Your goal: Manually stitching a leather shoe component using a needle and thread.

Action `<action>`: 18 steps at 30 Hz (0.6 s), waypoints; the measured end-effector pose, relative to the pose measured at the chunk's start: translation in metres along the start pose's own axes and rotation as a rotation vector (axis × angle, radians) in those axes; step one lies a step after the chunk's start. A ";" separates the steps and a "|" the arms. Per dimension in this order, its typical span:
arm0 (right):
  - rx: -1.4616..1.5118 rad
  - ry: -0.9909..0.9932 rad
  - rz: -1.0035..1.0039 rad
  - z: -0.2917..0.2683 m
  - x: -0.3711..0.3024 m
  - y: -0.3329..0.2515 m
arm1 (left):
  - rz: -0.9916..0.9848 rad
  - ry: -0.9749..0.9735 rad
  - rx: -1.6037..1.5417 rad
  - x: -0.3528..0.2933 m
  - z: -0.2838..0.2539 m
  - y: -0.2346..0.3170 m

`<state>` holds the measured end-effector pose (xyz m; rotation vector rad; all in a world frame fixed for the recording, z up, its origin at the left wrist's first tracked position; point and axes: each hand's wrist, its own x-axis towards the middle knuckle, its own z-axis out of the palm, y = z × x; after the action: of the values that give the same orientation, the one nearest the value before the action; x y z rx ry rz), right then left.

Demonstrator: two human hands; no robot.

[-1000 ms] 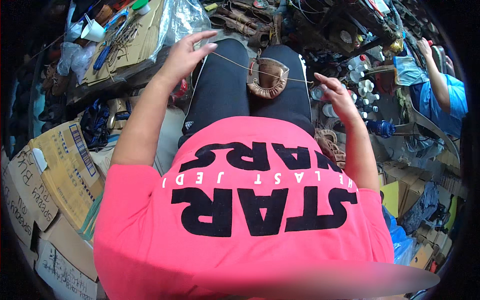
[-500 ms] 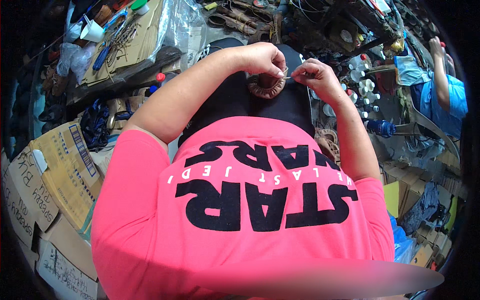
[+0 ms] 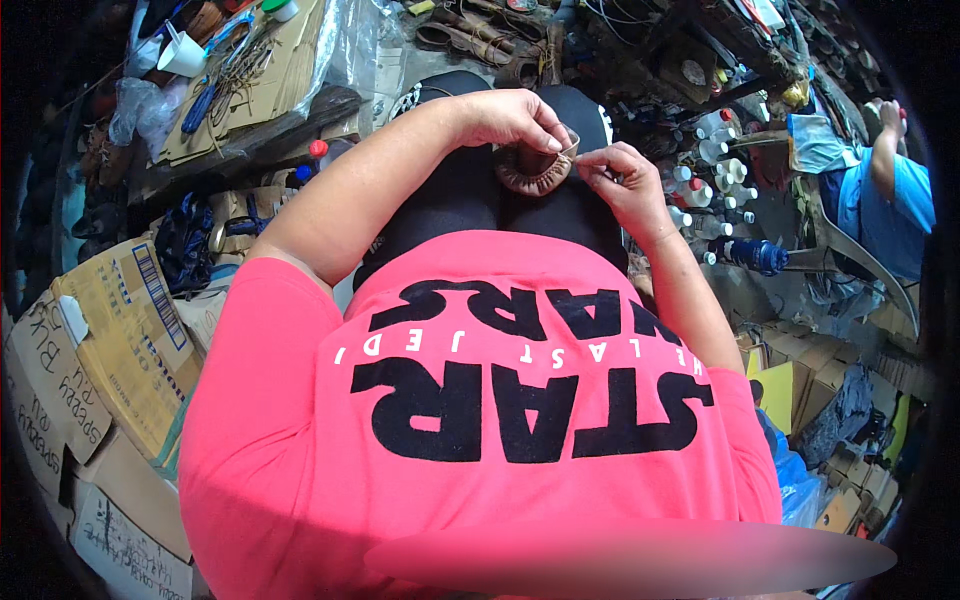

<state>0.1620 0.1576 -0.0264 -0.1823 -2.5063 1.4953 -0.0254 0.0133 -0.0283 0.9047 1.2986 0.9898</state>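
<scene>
A brown leather shoe upper [image 3: 532, 186] with a puckered, gathered rim rests over my dark-trousered thighs. My left hand [image 3: 520, 118] is closed on its far edge, thumb and fingers pinching the leather. To the right, my right hand [image 3: 625, 178] is closed in a pinch, fingertips close against the upper's right edge. A thin pale strand lies between those fingertips; its ends are hidden, and whether it is thread or a needle I cannot tell.
Shoes [image 3: 465, 45] lie ahead of my knees. White-capped bottles [image 3: 735, 180] stand at right, near a co-worker in blue [image 3: 895, 195]. Cardboard sheets [image 3: 260, 80] and a white cup [image 3: 182, 55] are at far left; a yellow-brown carton [image 3: 130, 340] is nearer.
My right hand has moved left, closer to the upper's edge, shortening the pale strand that shows. My left hand keeps its hold on the leather. The co-worker's raised arm has come down somewhat.
</scene>
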 end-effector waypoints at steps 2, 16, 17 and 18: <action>-0.157 -0.025 0.028 -0.002 -0.002 -0.010 | 0.004 -0.019 0.011 0.000 0.000 0.000; -0.636 -0.475 -0.164 -0.018 0.043 -0.039 | -0.002 -0.173 0.187 0.003 -0.006 0.010; -0.529 -0.442 -0.111 -0.014 0.041 -0.033 | 0.049 -0.123 0.229 0.006 -0.007 0.007; -0.422 -0.409 -0.056 -0.012 0.041 -0.031 | 0.100 -0.075 0.271 0.007 -0.007 0.008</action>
<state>0.1257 0.1615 0.0115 0.1442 -3.1001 1.0458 -0.0326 0.0230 -0.0238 1.2134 1.3542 0.8592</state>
